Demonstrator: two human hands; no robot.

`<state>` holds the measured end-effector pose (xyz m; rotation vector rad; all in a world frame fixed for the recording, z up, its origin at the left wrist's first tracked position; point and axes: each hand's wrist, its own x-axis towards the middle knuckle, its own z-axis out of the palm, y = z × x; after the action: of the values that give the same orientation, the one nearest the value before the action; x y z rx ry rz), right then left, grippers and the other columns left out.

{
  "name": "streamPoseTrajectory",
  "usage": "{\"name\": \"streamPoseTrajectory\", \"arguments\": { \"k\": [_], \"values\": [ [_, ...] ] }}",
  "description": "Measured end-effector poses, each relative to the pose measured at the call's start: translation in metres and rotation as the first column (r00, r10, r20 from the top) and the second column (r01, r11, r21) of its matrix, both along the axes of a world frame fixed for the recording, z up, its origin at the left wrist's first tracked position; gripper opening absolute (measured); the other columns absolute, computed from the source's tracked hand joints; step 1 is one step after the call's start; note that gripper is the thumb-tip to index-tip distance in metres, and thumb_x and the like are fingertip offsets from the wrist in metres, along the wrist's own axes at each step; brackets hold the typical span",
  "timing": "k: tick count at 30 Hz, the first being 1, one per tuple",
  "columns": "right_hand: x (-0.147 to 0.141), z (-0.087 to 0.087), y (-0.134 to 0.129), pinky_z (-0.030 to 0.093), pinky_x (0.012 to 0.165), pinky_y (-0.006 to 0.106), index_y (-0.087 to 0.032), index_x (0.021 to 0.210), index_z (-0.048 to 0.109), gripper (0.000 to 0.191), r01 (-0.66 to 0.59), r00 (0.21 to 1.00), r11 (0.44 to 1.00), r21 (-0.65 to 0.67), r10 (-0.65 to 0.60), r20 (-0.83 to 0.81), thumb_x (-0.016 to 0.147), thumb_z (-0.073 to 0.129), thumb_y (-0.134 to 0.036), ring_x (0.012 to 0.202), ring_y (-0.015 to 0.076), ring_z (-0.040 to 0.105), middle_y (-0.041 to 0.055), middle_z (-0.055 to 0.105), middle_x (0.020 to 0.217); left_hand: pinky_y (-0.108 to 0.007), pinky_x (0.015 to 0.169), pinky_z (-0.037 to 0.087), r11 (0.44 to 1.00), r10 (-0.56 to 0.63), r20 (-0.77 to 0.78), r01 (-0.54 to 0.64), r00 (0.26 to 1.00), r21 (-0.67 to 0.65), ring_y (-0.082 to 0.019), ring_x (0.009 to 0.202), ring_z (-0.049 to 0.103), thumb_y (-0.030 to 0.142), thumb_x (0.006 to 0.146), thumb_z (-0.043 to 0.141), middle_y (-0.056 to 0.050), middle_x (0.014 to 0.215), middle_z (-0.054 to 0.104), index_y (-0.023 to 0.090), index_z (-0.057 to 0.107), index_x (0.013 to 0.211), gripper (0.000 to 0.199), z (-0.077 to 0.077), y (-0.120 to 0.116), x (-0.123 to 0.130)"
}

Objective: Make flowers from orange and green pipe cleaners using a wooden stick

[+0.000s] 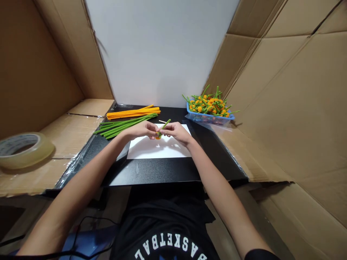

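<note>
Above a white sheet [159, 150], both hands meet around a small pipe-cleaner flower [158, 136] with an orange head and a green stem that points up and to the right. My left hand [145, 130] pinches the orange head from the left. The fingers of my right hand [176, 132] close on the green part beside it. Just left of the hands lie green pipe cleaners [119, 126] in a loose bundle, and behind them orange pipe cleaners [132, 113]. A thin pale stick [162, 121] shows just beyond the fingers.
A blue basket [208, 117] heaped with similar orange and green pieces stands at the back right. On the cardboard at left lies a large roll of clear tape [25, 150]. Cardboard walls [292, 101] flank the black tabletop [151, 173], with a white panel behind.
</note>
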<state>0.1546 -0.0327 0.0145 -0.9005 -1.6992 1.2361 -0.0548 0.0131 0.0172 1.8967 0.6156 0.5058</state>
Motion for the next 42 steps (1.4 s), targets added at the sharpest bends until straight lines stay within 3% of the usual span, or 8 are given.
{"name": "streamPoseTrajectory", "arguments": {
  "k": [8,15,20,25,29,36,42],
  "values": [
    [0.0,-0.001,-0.001,0.036,0.054,0.024,-0.014,0.072,0.072,0.039,-0.046,0.999,0.998,-0.044,0.046,-0.007,0.062,0.086,-0.049,0.057,0.0108,0.053,0.002,0.066,0.063,-0.022,0.057,0.052,0.988,-0.142,-0.066,0.138,0.988,-0.068,-0.013,0.061,0.065,0.027,0.075,0.07,-0.005,0.075,0.074,0.022,0.078,0.081,0.012,0.002,-0.003,-0.002],
    [-0.005,0.002,-0.005,0.039,0.054,0.025,-0.016,0.066,0.07,0.04,0.026,0.999,0.998,0.062,-0.023,-0.048,0.067,0.081,-0.054,0.056,0.0114,0.053,0.0017,0.065,0.061,-0.024,0.052,0.05,0.997,-0.068,-0.094,0.066,0.993,-0.029,-0.014,0.055,0.064,0.031,0.07,0.072,-0.006,0.07,0.073,0.02,0.077,0.073,0.013,0.002,-0.006,0.002],
    [-0.007,-0.002,-0.004,0.043,0.058,0.026,-0.015,0.063,0.068,0.041,0.041,0.999,0.995,0.094,-0.044,0.02,0.067,0.082,-0.053,0.057,0.0123,0.055,0.0012,0.063,0.059,-0.023,0.051,0.05,0.997,-0.056,-0.149,0.062,0.987,0.037,-0.014,0.054,0.063,0.031,0.071,0.073,-0.003,0.059,0.068,0.02,0.075,0.066,0.013,-0.003,-0.005,0.006],
    [-0.006,-0.003,0.001,0.042,0.055,0.023,-0.017,0.08,0.07,0.043,0.146,0.985,0.987,0.072,-0.139,-0.102,0.064,0.083,-0.055,0.064,0.0123,0.057,0.0018,0.067,0.073,-0.026,0.062,0.054,0.988,0.154,0.049,-0.154,0.987,-0.017,-0.014,0.065,0.067,0.034,0.072,0.078,-0.007,0.079,0.075,0.018,0.075,0.09,0.024,-0.004,-0.002,0.007],
    [-0.005,-0.005,0.007,0.04,0.051,0.021,-0.018,0.083,0.069,0.05,0.306,0.932,0.951,-0.037,-0.307,-0.195,0.07,0.073,-0.066,0.063,0.0112,0.056,0.0018,0.065,0.073,-0.026,0.064,0.052,0.946,0.318,0.225,-0.293,0.921,-0.139,-0.013,0.066,0.065,0.032,0.065,0.086,-0.005,0.076,0.072,0.015,0.07,0.096,0.039,-0.002,0.0,0.008],
    [-0.005,-0.006,0.007,0.04,0.054,0.023,-0.016,0.076,0.07,0.039,0.305,0.938,0.952,-0.028,-0.306,-0.161,0.062,0.084,-0.05,0.063,0.0117,0.054,0.002,0.066,0.072,-0.028,0.072,0.052,0.948,0.317,0.285,-0.315,0.905,-0.052,-0.016,0.076,0.067,0.032,0.066,0.088,-0.007,0.085,0.075,0.015,0.076,0.096,0.037,-0.001,-0.005,0.012],
    [-0.004,-0.005,0.006,0.043,0.061,0.026,-0.017,0.075,0.067,0.032,0.249,0.964,0.956,0.155,-0.229,-0.139,0.071,0.079,-0.046,0.066,0.0131,0.055,0.0012,0.064,0.072,-0.029,0.067,0.048,0.964,0.246,0.291,-0.203,0.925,-0.17,-0.012,0.066,0.06,0.033,0.071,0.083,-0.008,0.084,0.074,0.016,0.08,0.097,0.031,0.003,-0.009,0.012]
  ]
}}
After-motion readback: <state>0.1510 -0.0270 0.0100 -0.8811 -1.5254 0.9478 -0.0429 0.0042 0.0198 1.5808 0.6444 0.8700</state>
